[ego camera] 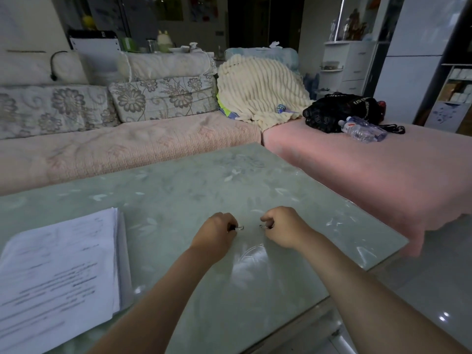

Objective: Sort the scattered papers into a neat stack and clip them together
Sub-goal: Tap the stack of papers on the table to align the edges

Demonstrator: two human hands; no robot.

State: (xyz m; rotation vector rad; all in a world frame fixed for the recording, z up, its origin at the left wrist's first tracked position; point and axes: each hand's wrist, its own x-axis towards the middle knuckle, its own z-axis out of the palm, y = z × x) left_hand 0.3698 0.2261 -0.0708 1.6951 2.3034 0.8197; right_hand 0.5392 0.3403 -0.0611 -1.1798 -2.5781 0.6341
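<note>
A stack of white printed papers [58, 272] lies at the near left of the pale green glass table [184, 180], its sheets roughly aligned. At the table's middle, my left hand [214, 236] has curled fingers pinching a small black binder clip [236, 228] whose wire handle sticks out to the right. Close beside it, my right hand [283, 228] pinches a second small clip [264, 226] by its wire handle. Both hands sit low over the glass, a short gap between them, well to the right of the papers.
A pink-covered sofa [122, 149] runs behind the table, with floral cushions and a cream blanket [260, 93]. On the pink seat at right lie a black bag [339, 111] and a plastic water bottle [362, 129]. The table's right edge drops to a tiled floor.
</note>
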